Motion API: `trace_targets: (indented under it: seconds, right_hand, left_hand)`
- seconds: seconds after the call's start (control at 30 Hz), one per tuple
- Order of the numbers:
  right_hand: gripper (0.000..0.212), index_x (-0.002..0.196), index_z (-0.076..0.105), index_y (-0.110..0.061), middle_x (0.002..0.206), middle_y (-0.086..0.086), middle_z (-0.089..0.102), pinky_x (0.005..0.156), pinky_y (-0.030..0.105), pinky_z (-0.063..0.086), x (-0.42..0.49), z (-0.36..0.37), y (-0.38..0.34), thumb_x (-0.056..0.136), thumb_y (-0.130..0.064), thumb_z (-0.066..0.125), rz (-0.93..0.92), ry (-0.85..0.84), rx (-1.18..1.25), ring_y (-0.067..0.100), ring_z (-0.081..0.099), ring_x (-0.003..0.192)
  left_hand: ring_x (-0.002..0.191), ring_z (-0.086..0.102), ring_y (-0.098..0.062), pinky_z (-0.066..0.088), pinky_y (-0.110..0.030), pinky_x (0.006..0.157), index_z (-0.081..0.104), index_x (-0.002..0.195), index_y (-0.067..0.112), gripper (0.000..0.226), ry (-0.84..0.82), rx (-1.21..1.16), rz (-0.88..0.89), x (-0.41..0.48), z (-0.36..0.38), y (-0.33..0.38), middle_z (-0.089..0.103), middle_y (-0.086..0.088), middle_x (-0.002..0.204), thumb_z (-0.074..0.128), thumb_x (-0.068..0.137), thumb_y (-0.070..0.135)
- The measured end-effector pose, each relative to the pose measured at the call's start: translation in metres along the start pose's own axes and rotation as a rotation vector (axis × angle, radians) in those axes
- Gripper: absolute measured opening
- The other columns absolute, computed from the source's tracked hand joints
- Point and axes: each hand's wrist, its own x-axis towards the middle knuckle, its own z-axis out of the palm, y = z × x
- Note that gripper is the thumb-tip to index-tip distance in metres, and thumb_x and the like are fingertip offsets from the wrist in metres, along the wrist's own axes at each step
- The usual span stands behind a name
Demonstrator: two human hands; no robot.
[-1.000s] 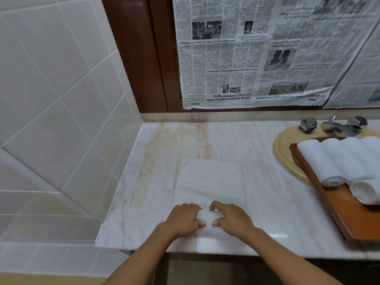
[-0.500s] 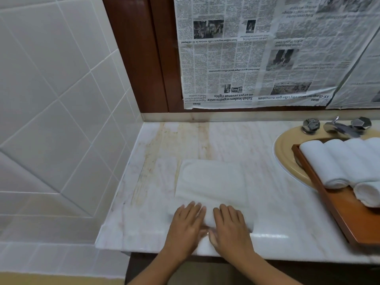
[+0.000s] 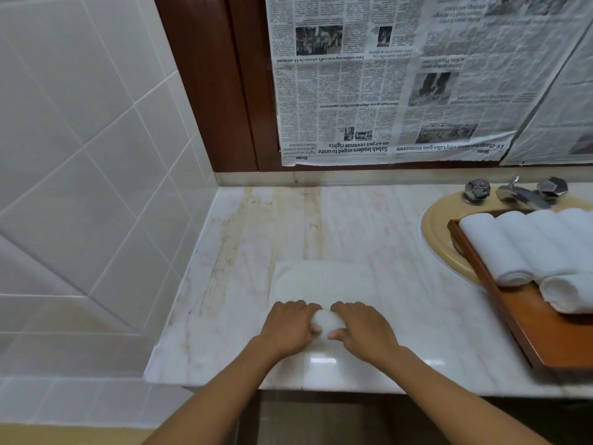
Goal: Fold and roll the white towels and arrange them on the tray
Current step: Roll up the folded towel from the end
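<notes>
Presently, item one: white towel (image 3: pixel 324 281), folded flat on the tabletop (image 3: pixel 433 316), well to the left of the tray (image 3: pixel 545 342); its near end is wound into a short roll (image 3: pixel 325 320).

Left hand (image 3: pixel 288 327) and right hand (image 3: pixel 364 327): fingers curled over that roll, thumbs at its near side, gripping it from both ends.

Half a second ago the same hands lay flat with fingers straight. They have since drawn back and closed again, so I judge the roll a turn fatter, with most of the towel not yet rolled.

On the tray: rolled towels (image 3: pixel 494 248) in a row, and a further rolled towel (image 3: pixel 568 297) on the tray's nearer side.

Unclear: the roll's ends, covered by both hands; the tray's right part, cut off; its full count.
</notes>
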Motion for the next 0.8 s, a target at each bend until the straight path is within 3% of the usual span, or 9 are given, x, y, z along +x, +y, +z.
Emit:
trace_targets:
  seconds: [0.17, 0.27, 0.4, 0.5, 0.57, 0.6, 0.67, 0.73, 0.8]
  right_hand:
    - [0.045, 0.134, 0.052, -0.031, 0.133, -0.006, 0.060, 0.091, 0.028, 0.044, -0.002, -0.005, 0.002, 0.093, -0.048, 0.058, 0.083, -0.230, 0.147, 0.018, 0.057, 0.114]
    - [0.044, 0.131, 0.058, -0.026, 0.133, -0.002, 0.058, 0.093, 0.031, 0.045, 0.012, -0.006, -0.001, 0.091, -0.045, 0.060, 0.130, -0.282, 0.153, 0.018, 0.053, 0.117]
    - [0.042, 0.129, 0.054, -0.025, 0.129, 0.001, 0.048, 0.096, 0.035, 0.038, 0.017, 0.001, -0.015, 0.093, -0.045, 0.058, 0.213, -0.036, -0.088, 0.021, 0.040, 0.122]
    - [0.033, 0.112, 0.059, -0.023, 0.110, -0.001, 0.056, 0.081, 0.033, 0.045, -0.002, 0.015, -0.024, 0.084, -0.034, 0.073, 0.108, 0.183, -0.169, 0.019, 0.052, 0.100]
    - [0.024, 0.090, 0.064, -0.023, 0.089, -0.002, 0.057, 0.065, 0.032, 0.047, -0.013, 0.031, -0.019, 0.074, -0.028, 0.080, 0.016, 0.352, -0.149, 0.018, 0.055, 0.078]
    - [0.014, 0.088, 0.065, -0.022, 0.089, -0.002, 0.057, 0.065, 0.032, 0.048, -0.019, 0.037, -0.015, 0.079, -0.029, 0.073, -0.024, 0.390, -0.147, 0.019, 0.056, 0.077]
    - [0.035, 0.103, 0.066, -0.018, 0.101, 0.002, 0.061, 0.076, 0.037, 0.052, -0.029, 0.043, -0.006, 0.083, -0.044, 0.055, -0.048, 0.354, -0.163, 0.023, 0.060, 0.087]
    - [0.067, 0.118, 0.061, -0.014, 0.114, 0.008, 0.061, 0.085, 0.042, 0.052, -0.033, 0.046, 0.001, 0.069, -0.057, 0.066, -0.065, 0.254, -0.236, 0.027, 0.061, 0.098]
    - [0.082, 0.121, 0.060, -0.013, 0.118, 0.011, 0.059, 0.086, 0.043, 0.052, -0.027, 0.044, 0.005, 0.055, -0.057, 0.080, -0.063, 0.204, -0.293, 0.029, 0.061, 0.101]
  left_hand:
    - [0.115, 0.055, -0.019, 0.038, -0.034, 0.097, 0.051, 0.135, 0.033, 0.039, -0.190, -0.187, -0.085, -0.008, 0.000, 0.002, 0.061, 0.004, 0.130, 0.047, 0.098, 0.042]
    - [0.119, 0.051, -0.019, 0.038, -0.033, 0.098, 0.056, 0.132, 0.033, 0.038, -0.151, -0.195, -0.151, -0.002, -0.004, 0.006, 0.055, 0.003, 0.132, 0.052, 0.096, 0.044]
    - [0.106, 0.054, -0.013, 0.043, -0.026, 0.089, 0.069, 0.110, 0.031, 0.023, 0.204, -0.107, -0.239, -0.005, 0.000, 0.018, 0.060, 0.010, 0.118, 0.063, 0.090, 0.042]
    - [0.082, 0.061, -0.012, 0.050, -0.026, 0.071, 0.075, 0.088, 0.026, 0.009, 0.420, -0.070, -0.114, -0.025, 0.022, 0.023, 0.068, 0.007, 0.094, 0.073, 0.083, 0.033]
    - [0.091, 0.064, -0.017, 0.054, -0.030, 0.075, 0.076, 0.097, 0.022, 0.022, 0.496, -0.089, -0.023, -0.041, 0.036, 0.020, 0.069, 0.002, 0.101, 0.064, 0.084, 0.036]
    - [0.100, 0.063, -0.019, 0.054, -0.032, 0.082, 0.074, 0.107, 0.020, 0.034, 0.476, -0.068, 0.010, -0.048, 0.042, 0.017, 0.069, -0.001, 0.109, 0.059, 0.084, 0.040]
    - [0.115, 0.057, -0.022, 0.049, -0.037, 0.096, 0.066, 0.125, 0.018, 0.049, 0.435, -0.017, 0.072, -0.054, 0.052, 0.007, 0.064, -0.006, 0.125, 0.066, 0.082, 0.040]
    - [0.120, 0.054, -0.024, 0.043, -0.038, 0.103, 0.061, 0.132, 0.018, 0.065, 0.336, 0.006, 0.059, -0.050, 0.053, 0.001, 0.062, -0.007, 0.130, 0.080, 0.072, 0.035]
    - [0.116, 0.059, -0.023, 0.042, -0.037, 0.104, 0.064, 0.129, 0.020, 0.070, 0.281, 0.025, 0.046, -0.038, 0.046, 0.000, 0.064, -0.005, 0.126, 0.086, 0.064, 0.035]
